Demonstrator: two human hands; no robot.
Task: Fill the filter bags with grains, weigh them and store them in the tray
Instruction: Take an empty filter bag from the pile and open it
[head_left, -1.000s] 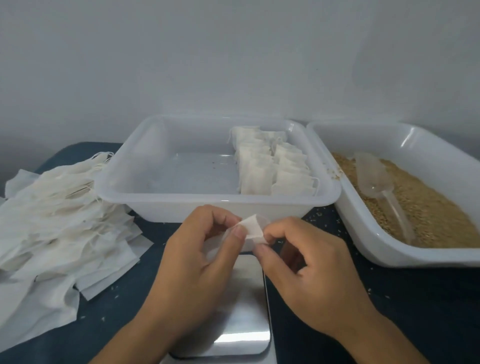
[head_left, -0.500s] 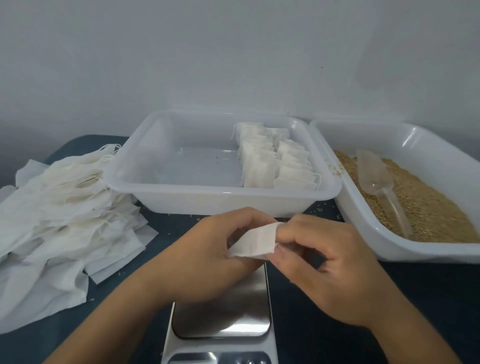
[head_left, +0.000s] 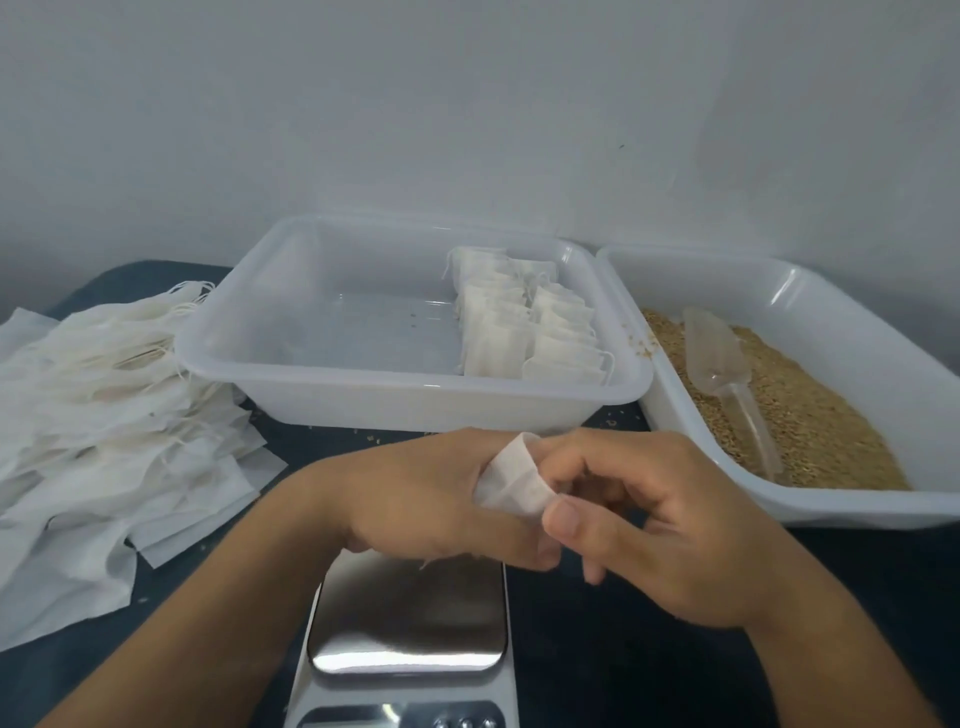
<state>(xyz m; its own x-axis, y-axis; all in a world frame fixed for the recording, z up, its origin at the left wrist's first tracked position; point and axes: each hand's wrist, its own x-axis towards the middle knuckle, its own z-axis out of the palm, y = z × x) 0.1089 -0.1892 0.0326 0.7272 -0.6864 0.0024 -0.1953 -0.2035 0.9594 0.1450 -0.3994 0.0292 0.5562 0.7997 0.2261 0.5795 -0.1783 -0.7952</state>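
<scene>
From where I sit, this looks like a small hand-packing station, a home or cottage workshop more than a lab or shop. I see a dark blue table top (head_left: 597, 649) pushed up against a bare pale wall (head_left: 467, 104), with no fittings or signage on it. On the table, a white plastic tray (head_left: 415, 400) holds rows of filled filter bags (head_left: 524, 327), and a second tray (head_left: 857, 506) beside it holds loose brown grain (head_left: 810, 415) with a clear plastic scoop (head_left: 719, 358) lying in it. A heap of empty filter bags (head_left: 104, 395) lies at the left, and a small steel-topped digital scale (head_left: 410, 618) stands nearest me. Stray grains dot the table.
</scene>
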